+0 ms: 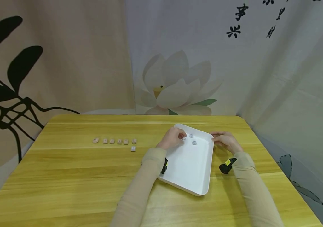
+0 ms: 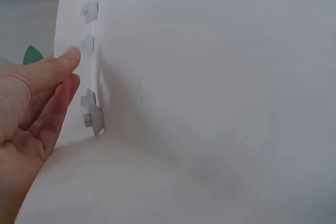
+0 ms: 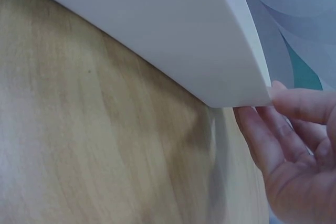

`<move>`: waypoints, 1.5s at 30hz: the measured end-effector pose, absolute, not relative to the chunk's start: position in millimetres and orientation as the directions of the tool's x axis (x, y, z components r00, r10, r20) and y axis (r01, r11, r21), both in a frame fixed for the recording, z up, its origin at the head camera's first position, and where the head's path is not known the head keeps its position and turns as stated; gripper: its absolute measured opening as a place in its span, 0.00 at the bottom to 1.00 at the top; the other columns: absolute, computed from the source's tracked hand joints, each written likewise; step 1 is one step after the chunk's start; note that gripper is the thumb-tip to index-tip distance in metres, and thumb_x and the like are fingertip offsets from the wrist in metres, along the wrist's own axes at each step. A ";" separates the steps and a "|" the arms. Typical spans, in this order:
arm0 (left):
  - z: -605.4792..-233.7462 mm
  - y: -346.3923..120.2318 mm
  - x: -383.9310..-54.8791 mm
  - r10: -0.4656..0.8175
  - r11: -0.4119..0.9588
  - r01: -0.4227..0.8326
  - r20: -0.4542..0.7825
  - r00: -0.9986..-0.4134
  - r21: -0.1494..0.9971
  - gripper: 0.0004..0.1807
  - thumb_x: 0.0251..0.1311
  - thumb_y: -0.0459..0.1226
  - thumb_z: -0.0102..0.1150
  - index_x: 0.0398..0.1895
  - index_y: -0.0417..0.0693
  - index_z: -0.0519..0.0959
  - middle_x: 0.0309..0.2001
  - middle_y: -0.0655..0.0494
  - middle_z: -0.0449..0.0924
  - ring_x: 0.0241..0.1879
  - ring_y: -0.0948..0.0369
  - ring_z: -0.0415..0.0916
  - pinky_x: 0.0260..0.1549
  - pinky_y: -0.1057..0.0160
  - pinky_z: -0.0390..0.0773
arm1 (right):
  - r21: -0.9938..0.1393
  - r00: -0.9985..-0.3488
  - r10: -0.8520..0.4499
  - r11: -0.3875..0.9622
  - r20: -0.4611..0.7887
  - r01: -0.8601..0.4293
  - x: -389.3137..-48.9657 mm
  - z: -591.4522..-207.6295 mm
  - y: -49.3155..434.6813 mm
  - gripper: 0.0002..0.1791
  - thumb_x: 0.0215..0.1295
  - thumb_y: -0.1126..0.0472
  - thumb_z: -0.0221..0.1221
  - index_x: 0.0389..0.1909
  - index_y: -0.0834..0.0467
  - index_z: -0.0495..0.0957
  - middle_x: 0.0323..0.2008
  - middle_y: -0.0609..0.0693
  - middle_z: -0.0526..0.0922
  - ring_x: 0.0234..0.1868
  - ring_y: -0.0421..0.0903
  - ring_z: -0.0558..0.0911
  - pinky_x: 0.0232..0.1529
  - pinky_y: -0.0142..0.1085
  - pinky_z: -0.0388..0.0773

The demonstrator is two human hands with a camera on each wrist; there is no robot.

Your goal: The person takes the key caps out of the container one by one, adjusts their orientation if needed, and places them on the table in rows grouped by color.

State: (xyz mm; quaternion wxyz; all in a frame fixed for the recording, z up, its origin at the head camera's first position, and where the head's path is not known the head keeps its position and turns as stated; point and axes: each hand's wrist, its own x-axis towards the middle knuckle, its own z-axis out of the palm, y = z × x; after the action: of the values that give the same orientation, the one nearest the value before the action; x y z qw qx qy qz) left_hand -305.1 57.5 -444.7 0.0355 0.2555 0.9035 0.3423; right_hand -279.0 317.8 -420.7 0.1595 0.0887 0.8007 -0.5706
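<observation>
At the far left, dark leaves (image 1: 23, 66) are printed on the cloth backdrop (image 1: 87, 63); in front of them, on the wooden tabletop (image 1: 65, 176), lies a row of six small keycap-like pieces (image 1: 119, 142), with a seventh piece (image 1: 133, 148) just nearer me at the row's right end; some bear marks too small for me to read; next to the right comes my left hand (image 1: 171, 139), reaching over the side of the white tray (image 1: 188, 167), its thumb and fingers bent and close together, with nothing I can see between them; inside the tray, near its far end, the head view gives me two pieces clearly, and a third by my fingertips, half hidden; the left wrist view shows four loose pieces (image 2: 94, 119), small posts sticking out of them, and a thin dark hair-like mark (image 2: 139, 85) that the head view does not show; at the tray's far right corner my right hand (image 1: 226, 141) pinches the rim, and the right wrist view shows what the head view hides, my thumb at the edge and my other fingers against the outside; below that wrist hangs a black wrist unit (image 1: 225, 168) with a yellow label (image 1: 227, 162), its print illegible; behind, among brush-style characters (image 1: 233, 31), I can read 事 above 兴.
</observation>
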 end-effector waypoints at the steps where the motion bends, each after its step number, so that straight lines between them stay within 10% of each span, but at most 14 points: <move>1: -444.8 57.0 -305.4 0.496 0.619 0.441 0.112 -0.861 0.650 0.15 0.51 0.28 0.67 0.44 0.44 0.83 0.40 0.53 0.85 0.40 0.61 0.78 0.45 0.69 0.78 | -0.884 -0.933 -0.039 0.336 -0.357 0.324 -279.0 -421.1 318.1 0.29 0.65 0.70 0.54 0.67 0.69 0.61 0.62 0.60 0.70 0.40 0.32 0.79 0.44 0.26 0.79; 15: -425.8 37.2 -302.4 0.540 0.480 0.391 0.087 -0.837 0.785 0.14 0.59 0.29 0.60 0.49 0.38 0.80 0.43 0.46 0.79 0.39 0.57 0.73 0.44 0.65 0.78 | -0.897 -0.937 -0.054 0.313 -0.345 0.312 -278.1 -422.7 319.7 0.28 0.65 0.69 0.55 0.66 0.69 0.62 0.50 0.48 0.77 0.41 0.36 0.80 0.47 0.29 0.80; 24: -393.0 10.3 -285.2 0.477 0.369 0.302 0.100 -0.873 0.879 0.11 0.56 0.31 0.64 0.43 0.41 0.80 0.45 0.47 0.80 0.44 0.56 0.78 0.40 0.65 0.81 | -0.887 -0.934 -0.051 0.335 -0.355 0.318 -278.8 -422.6 318.5 0.28 0.66 0.68 0.55 0.67 0.68 0.62 0.61 0.60 0.70 0.42 0.36 0.80 0.50 0.31 0.79; 45: -402.4 -142.7 -253.3 0.299 0.578 0.251 0.084 -0.950 0.776 0.11 0.53 0.33 0.67 0.40 0.40 0.83 0.42 0.41 0.83 0.40 0.52 0.83 0.35 0.60 0.83 | -0.892 -0.932 -0.059 0.319 -0.357 0.321 -279.0 -421.8 319.5 0.28 0.66 0.69 0.54 0.66 0.70 0.62 0.54 0.53 0.75 0.41 0.36 0.80 0.48 0.29 0.80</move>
State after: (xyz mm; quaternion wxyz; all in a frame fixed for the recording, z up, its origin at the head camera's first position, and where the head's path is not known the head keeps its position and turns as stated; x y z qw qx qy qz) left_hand -253.3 -142.7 -402.4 0.0282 0.1549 0.8879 0.4323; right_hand -279.0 319.5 -421.8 0.1643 0.0826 0.7952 -0.5778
